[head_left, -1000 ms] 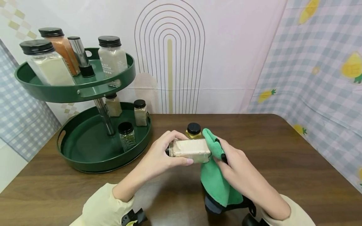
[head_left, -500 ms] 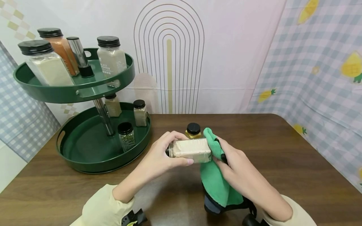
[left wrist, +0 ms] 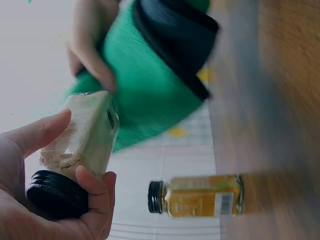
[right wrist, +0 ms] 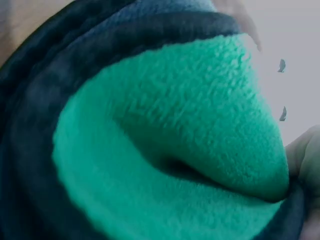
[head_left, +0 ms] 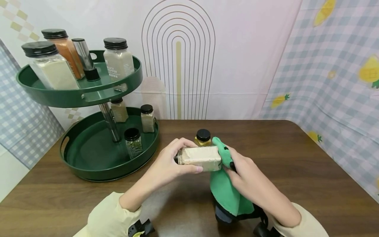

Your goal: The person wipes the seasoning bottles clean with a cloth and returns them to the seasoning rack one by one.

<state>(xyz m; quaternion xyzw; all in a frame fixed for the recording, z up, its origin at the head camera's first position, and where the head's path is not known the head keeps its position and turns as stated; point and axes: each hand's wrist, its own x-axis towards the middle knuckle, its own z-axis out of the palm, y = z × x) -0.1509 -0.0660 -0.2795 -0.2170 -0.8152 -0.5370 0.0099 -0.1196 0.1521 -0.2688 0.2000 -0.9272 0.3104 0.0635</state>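
Note:
My left hand grips a square glass spice jar of pale powder around its black-capped end. The jar lies sideways, its base toward the right; the left wrist view shows the ribbed black cap in the palm and thumb and fingers on the glass. My right hand holds a green cloth with dark edging, bunched against the jar's base. The cloth's lower part hangs down and shows a dark blue-grey back. In the right wrist view the cloth fills most of the picture and hides the jar.
A jar of yellow spice stands on the wooden table behind the held jar. To the left is a two-tier green rack. Large jars and a metal-topped container stand on its upper tier, small jars on the lower one.
The right hand and the bunched cloth top have shifted slightly down against the jar's base. The left hand and jar stay almost where they were.

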